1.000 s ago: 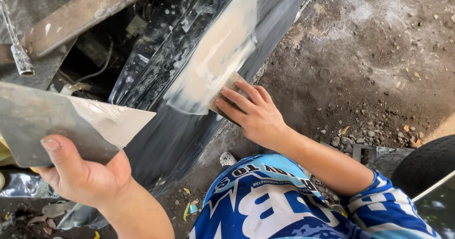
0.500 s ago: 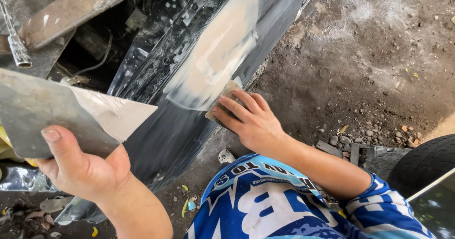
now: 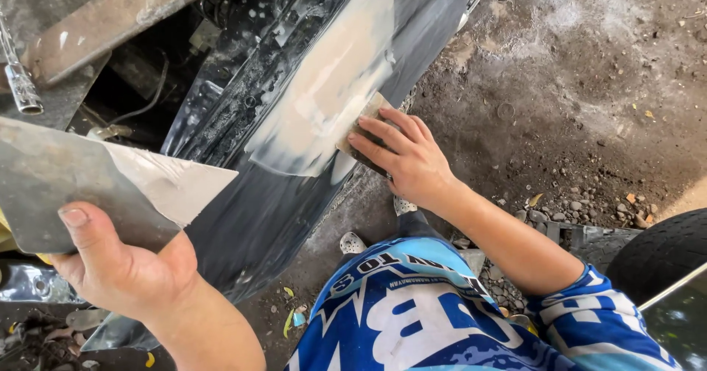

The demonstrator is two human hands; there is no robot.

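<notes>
My right hand (image 3: 401, 157) presses a small flat spreader (image 3: 366, 121) against a dark curved car body panel (image 3: 294, 194), at the lower edge of a pale patch of filler (image 3: 324, 99). Fingers lie flat over the spreader, hiding most of it. My left hand (image 3: 110, 264) grips a broad grey metal board (image 3: 81, 187) at the left, thumb on top; a smear of pale filler (image 3: 173, 183) covers its pointed right end. The board hovers beside the panel, apart from it.
Behind the panel lie rusty metal bars (image 3: 110, 18), a socket tool (image 3: 22, 84) and loose wires. Dirt ground with small stones (image 3: 574, 121) spreads to the right. A black tyre (image 3: 663, 257) sits at the lower right. My blue and white shirt (image 3: 412, 319) fills the bottom.
My right hand has slid the spreader up along the panel, over the filler patch. My left hand and the board have stayed about where they were.
</notes>
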